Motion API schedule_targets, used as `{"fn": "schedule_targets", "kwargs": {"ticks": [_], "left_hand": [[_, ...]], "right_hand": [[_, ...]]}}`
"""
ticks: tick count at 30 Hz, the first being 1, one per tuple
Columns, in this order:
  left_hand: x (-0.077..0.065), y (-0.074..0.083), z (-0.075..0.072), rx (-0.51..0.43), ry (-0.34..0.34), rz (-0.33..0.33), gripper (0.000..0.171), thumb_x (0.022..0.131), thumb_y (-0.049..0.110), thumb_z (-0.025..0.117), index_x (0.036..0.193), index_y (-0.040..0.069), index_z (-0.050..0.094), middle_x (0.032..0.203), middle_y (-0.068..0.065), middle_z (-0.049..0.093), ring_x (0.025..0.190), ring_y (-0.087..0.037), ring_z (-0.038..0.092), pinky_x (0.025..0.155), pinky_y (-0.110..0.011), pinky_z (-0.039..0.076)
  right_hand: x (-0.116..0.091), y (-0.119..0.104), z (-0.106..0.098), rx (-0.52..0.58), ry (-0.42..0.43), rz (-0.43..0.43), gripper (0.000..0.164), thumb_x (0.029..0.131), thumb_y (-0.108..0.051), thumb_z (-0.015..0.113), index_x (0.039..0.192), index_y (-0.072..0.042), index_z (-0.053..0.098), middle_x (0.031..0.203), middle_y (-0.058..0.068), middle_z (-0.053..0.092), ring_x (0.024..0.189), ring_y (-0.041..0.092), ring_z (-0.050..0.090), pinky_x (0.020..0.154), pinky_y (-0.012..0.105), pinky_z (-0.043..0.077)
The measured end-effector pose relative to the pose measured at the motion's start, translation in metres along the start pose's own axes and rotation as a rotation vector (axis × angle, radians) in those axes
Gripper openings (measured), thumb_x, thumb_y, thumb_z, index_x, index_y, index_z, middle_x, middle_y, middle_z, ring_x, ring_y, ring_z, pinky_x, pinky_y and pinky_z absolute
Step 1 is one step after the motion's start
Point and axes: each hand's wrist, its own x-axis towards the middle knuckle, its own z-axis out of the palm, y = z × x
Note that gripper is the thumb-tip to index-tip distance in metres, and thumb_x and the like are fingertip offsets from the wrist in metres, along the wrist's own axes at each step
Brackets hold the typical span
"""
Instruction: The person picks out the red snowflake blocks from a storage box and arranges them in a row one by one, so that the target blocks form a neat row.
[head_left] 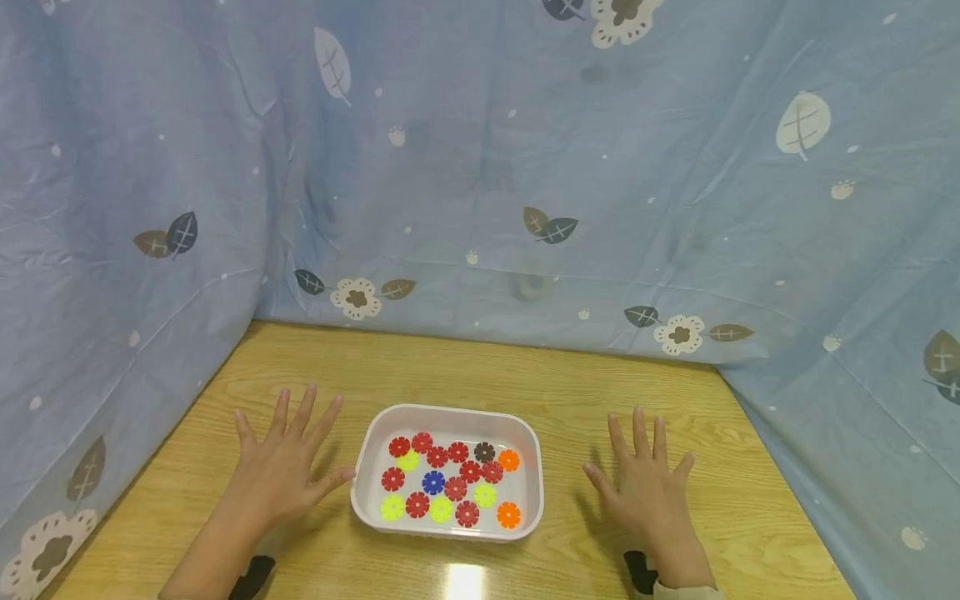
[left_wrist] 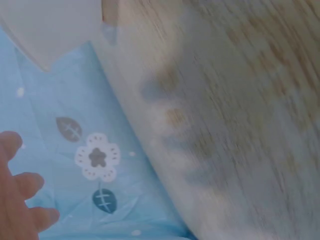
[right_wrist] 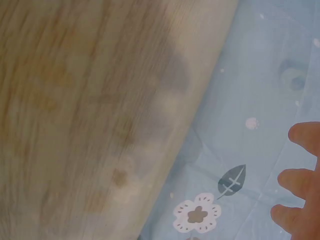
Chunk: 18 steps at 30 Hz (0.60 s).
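Note:
Between the two hands, a white plastic tray (head_left: 447,410) holds several flat notched discs, like small toy gear flowers. Many are red, such as the red disc (head_left: 417,504); there are also yellow, orange, one blue disc (head_left: 433,482) and one dark brown disc (head_left: 484,452). My left hand (head_left: 281,471) is spread with straight fingers just left of the tray, its thumb tip close to the rim. To the right, my right hand (head_left: 651,492) is likewise spread, apart from the tray and holding nothing. Fingertips of each hand show at the edge of its wrist view.
A wooden table (head_left: 480,362) bears the tray. Blue patterned cloth (head_left: 465,167) hangs behind it and along both sides. Black bands (head_left: 255,577) show at the wrists. Light glares off the table in front of the tray.

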Motion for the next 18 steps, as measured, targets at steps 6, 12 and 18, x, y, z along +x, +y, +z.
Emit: {"fn": "schedule_targets", "kwargs": {"ticks": [6, 12, 18], "left_hand": [[0.000, 0.000, 0.003, 0.001, -0.003, 0.014, 0.093, 0.083, 0.069, 0.050, 0.153, 0.030, 0.005, 0.160, -0.015, 0.006, 0.143, -0.046, 0.005, 0.100, -0.077, -0.012], [0.000, -0.001, 0.006, -0.062, 0.021, 0.068, 0.091, 0.084, 0.064, 0.054, 0.154, 0.026, 0.009, 0.160, -0.012, 0.004, 0.142, -0.044, 0.016, 0.107, -0.074, 0.007], [0.003, 0.003, 0.012, -0.224, 0.114, 0.207, 0.084, 0.083, 0.049, 0.065, 0.151, 0.021, 0.025, 0.158, -0.010, 0.020, 0.135, -0.038, 0.037, 0.103, -0.063, 0.034]], "right_hand": [[-0.002, -0.002, 0.001, 0.024, 0.018, -0.009, 0.077, 0.091, -0.057, 0.049, 0.150, -0.012, 0.028, 0.157, 0.023, 0.013, 0.144, 0.044, 0.005, 0.099, 0.080, 0.008], [-0.007, -0.009, 0.006, 0.131, 0.137, -0.080, 0.072, 0.092, -0.046, 0.056, 0.146, -0.004, 0.034, 0.151, 0.027, 0.026, 0.138, 0.045, 0.027, 0.103, 0.070, 0.027], [-0.014, -0.023, 0.014, 0.369, 0.280, -0.159, 0.060, 0.089, -0.020, 0.065, 0.138, 0.006, 0.041, 0.141, 0.028, 0.043, 0.125, 0.047, 0.045, 0.098, 0.062, 0.041]]}}
